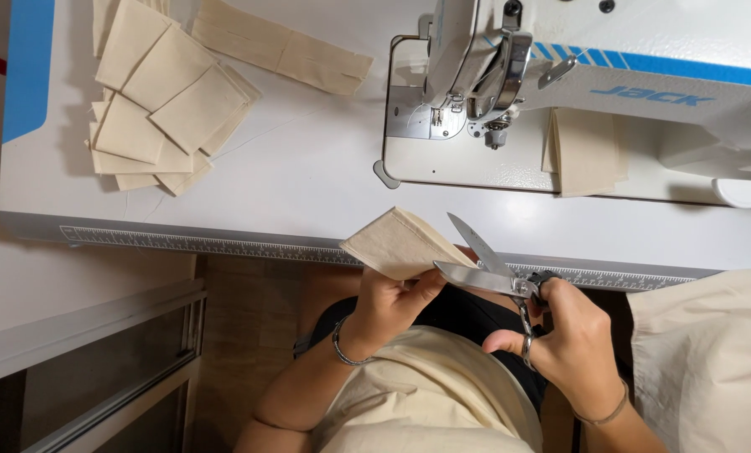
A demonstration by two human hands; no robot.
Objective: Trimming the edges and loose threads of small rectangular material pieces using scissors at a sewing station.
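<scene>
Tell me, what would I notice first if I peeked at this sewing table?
Probably the open scissors in the right hand, low in the middle, with blades spread at the edge of a folded cream cloth piece that the left hand holds. Next, the big white sewing machine at the top right, and a heap of matching cream cloth pieces on the white table at the top left.

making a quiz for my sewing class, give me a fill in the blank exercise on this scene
1. The right hand holds a pair of ____ with the blades open.
2. The left hand holds a folded piece of ____ fabric.
3. A pile of similar fabric pieces lies on the white table to the ____ of the sewing machine.

Missing words: scissors; beige; left
</scene>
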